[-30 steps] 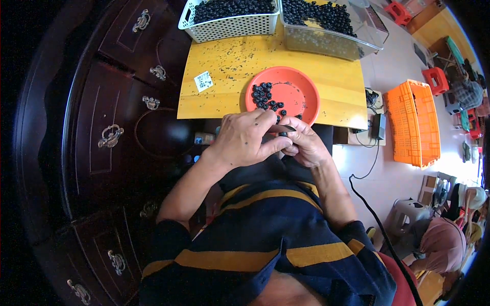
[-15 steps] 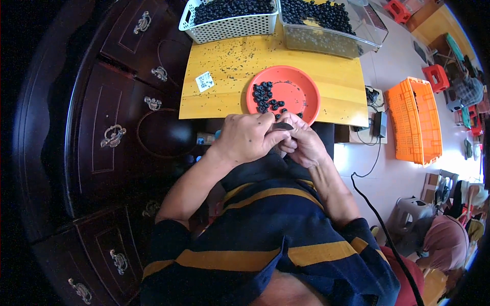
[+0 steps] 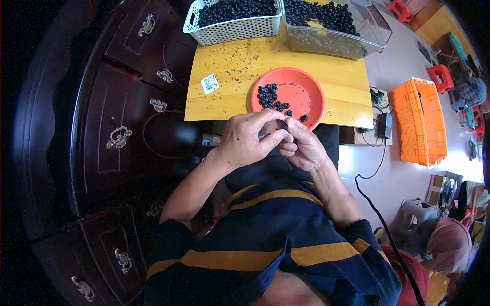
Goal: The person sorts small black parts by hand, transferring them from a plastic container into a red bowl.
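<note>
My two hands meet just in front of the table's near edge, below a red round plate point(image 3: 312, 97). My left hand point(image 3: 249, 136) curls its thumb and forefinger toward the right hand's fingertips, with a dark, thin piece point(image 3: 273, 127) partly showing in the gap; its kind is unclear. My right hand point(image 3: 304, 145) is closed, thumb and forefinger pinched together with the other fingers folded; whatever is in the pinch is hidden. On the plate's left and near side lie several small black ring-shaped parts point(image 3: 267, 94).
A white perforated basket point(image 3: 240, 31) and a clear plastic bin point(image 3: 326, 43), both holding black parts, stand at the table's far side. Dark crumbs and a white printed card point(image 3: 210, 83) lie on the yellow table point(image 3: 224, 104). Dark drawers point(image 3: 102, 127) flank the left; an orange crate point(image 3: 419, 122) stands right.
The dark curved piece between my hands has tilted and shows less of its flat side. The whole view has shifted slightly; my hands stay together.
</note>
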A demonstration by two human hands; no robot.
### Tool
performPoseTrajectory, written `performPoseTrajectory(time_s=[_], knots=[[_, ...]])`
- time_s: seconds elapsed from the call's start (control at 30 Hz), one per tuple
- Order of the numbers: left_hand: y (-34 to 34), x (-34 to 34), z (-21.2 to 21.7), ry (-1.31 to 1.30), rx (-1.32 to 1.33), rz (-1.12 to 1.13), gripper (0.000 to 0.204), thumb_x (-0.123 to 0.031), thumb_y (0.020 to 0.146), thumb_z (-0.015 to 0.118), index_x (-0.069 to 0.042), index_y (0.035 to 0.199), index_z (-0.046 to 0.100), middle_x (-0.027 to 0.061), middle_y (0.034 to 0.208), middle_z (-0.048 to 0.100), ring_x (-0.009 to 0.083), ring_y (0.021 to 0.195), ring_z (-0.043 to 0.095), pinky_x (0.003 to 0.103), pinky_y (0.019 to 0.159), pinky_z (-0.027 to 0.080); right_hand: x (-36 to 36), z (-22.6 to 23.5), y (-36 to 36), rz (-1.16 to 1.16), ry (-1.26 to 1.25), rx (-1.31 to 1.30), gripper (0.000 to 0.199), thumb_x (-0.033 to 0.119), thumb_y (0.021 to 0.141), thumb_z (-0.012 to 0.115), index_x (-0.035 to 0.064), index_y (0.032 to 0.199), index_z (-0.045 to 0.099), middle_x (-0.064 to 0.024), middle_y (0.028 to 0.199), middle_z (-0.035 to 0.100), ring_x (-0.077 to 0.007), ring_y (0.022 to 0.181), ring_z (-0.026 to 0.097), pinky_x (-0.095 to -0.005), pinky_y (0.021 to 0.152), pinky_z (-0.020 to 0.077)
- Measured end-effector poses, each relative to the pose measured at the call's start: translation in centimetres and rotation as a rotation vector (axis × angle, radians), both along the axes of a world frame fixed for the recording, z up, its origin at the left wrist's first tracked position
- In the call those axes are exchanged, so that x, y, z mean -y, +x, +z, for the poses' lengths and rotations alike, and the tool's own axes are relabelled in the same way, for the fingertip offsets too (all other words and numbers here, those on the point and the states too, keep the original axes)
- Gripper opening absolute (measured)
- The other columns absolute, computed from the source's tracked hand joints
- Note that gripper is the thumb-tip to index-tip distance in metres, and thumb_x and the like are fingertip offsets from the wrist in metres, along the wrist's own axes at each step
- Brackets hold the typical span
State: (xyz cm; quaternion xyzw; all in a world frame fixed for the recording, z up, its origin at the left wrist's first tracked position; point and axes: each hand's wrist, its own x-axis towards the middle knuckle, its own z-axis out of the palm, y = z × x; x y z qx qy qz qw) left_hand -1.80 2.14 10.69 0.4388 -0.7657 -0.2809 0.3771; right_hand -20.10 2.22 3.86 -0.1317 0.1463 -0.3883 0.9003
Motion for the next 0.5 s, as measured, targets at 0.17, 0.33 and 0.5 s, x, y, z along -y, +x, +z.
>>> performPoseTrajectory(time_s=[0.17,0.33,0.5], knots=[[1.0,1.8,1.3,0.116,0.215,-0.108,0.018,-0.02,0.084,0.072,-0.006,0.092,0.064,0.0102,0.068,0.065,0.0313,0.065,0.068,0.041,0.059,0.052,0.0,-0.7,0.0,-0.02,0.097,-0.131,0.019,0.03,0.103,0.058,0.0111,0.103,0.058,0.0042,0.079,0.053,-0.0054,0.059,0.041,-0.0198,0.052,0.0338],[3.7,8.1,3.1,0.32,0.631,-0.196,0.027,-0.031,0.079,0.069,-0.004,0.078,0.066,0.0183,0.073,0.067,0.0345,0.071,0.069,0.044,0.068,0.054,0.5,-1.2,-0.9,-0.119,0.139,-0.065,0.027,0.031,0.104,0.055,0.0056,0.113,0.061,0.0008,0.085,0.057,-0.0109,0.07,0.049,-0.0254,0.063,0.042],[5.5,16.5,5.8,-0.021,0.11,0.27,0.036,-0.035,0.089,0.071,0.0,0.095,0.066,0.0054,0.068,0.063,0.0128,0.062,0.059,0.033,0.06,0.048,1.2,-1.4,-1.8,-0.158,0.153,-0.001,0.033,0.032,0.102,0.057,0.0037,0.12,0.061,-0.0012,0.096,0.062,-0.0136,0.083,0.059,-0.0281,0.073,0.051]])
